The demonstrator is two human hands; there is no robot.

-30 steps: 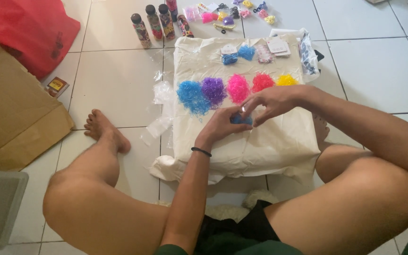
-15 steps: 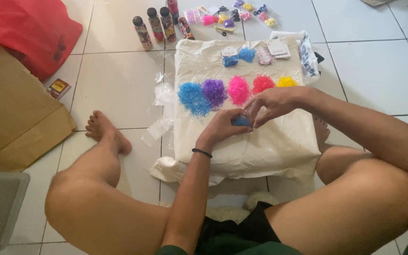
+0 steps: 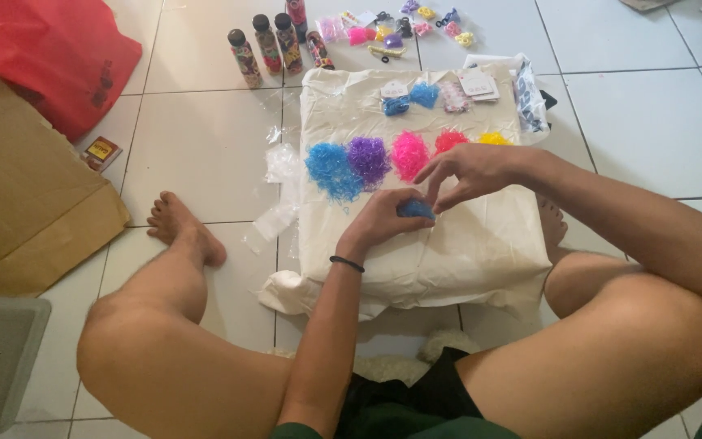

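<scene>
**Sorting tiny elastics on a cloth**

Big cream cloth (image 3: 448,252) spread over the tiled floor, with a row of fluffy piles on it: blue (image 3: 331,167), purple (image 3: 367,158), pink (image 3: 409,154). Left hand (image 3: 383,218) is curled around a small blue clump (image 3: 416,210), sitting mid-cloth just below the piles. Right hand (image 3: 465,169) hovers right above it, fingers pinched together at the clump.
</scene>
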